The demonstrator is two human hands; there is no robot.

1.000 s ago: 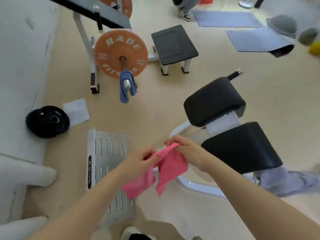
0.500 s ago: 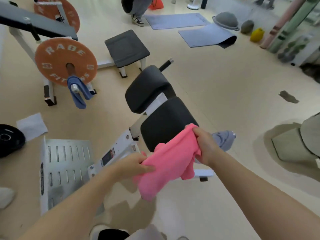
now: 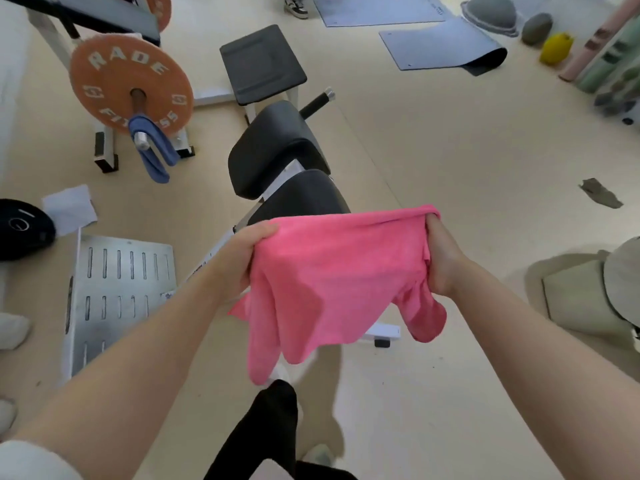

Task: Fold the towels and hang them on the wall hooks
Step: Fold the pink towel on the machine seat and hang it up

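Pink towel pulled wide between my two hands

A moment ago the pink towel [image 3: 332, 271] was bunched up small; now I have my hands spread apart and its top edge is stretched out flat in the air, above the black padded bench [image 3: 277, 147]. My left hand [image 3: 242, 258] grips the left top corner, and my right hand [image 3: 440, 258] grips the right top corner, fingers curled into the cloth. The rest hangs down loose. I think that means it is ready for its first fold. A blue towel [image 3: 154, 150] hangs on the bar by the orange weight plate [image 3: 130, 84]. I see no bins or baskets, and no wall hooks.
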